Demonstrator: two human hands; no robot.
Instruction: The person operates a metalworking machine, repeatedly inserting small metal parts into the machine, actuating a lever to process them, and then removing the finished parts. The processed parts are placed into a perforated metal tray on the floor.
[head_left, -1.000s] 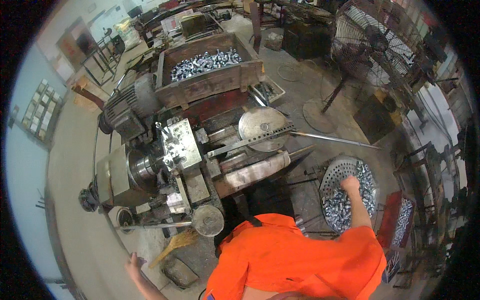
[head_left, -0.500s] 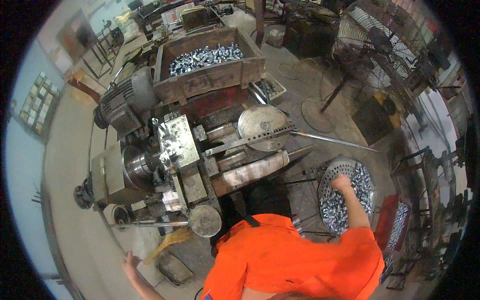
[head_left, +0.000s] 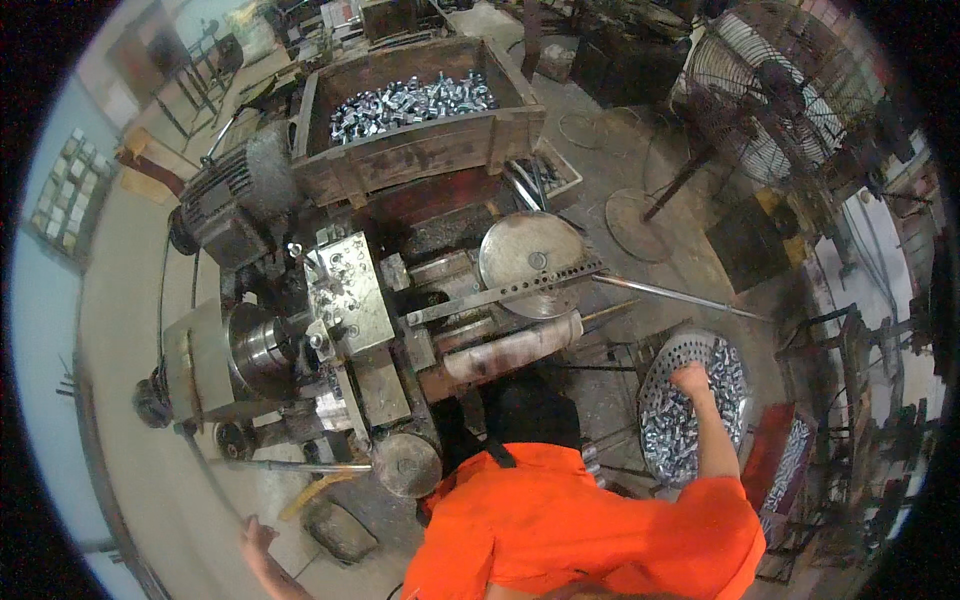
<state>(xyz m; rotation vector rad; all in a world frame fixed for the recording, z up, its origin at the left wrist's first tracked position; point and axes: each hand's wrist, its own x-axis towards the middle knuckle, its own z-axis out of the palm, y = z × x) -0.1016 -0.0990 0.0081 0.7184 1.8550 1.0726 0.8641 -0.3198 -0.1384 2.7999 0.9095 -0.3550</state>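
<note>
Metal pieces: many small, shiny metal pieces (head_left: 668, 448) lie heaped in a round strainer (head_left: 672, 356), on the person's right; they cover its near part and run up along its right edge.
Strainer: a metal bowl full of holes, its bare patch at the far left edge.
Right hand: the right hand (head_left: 690, 378) is over the strainer, between the bare patch and the heap, fingers curled in; whether a piece is inside them I cannot tell.
Left hand: the left hand (head_left: 258, 538) is well apart, low on the left, loosely unfolded and released, near a shallow pan (head_left: 340, 530) on the floor.
Red tray: just beside the strainer's near right edge, a red tray (head_left: 768, 450) carries more small metal pieces along its right side.
Machine: a metal block (head_left: 350, 290) with bolts sits left of a round plate (head_left: 520, 250), which a bar with holes (head_left: 500, 293) crosses.
Crate: beyond the machine, a wooden crate (head_left: 430, 160) holds another load, heaped up to its far edge.
Fan: a large fan (head_left: 770, 90) stands beyond the strainer.
</note>
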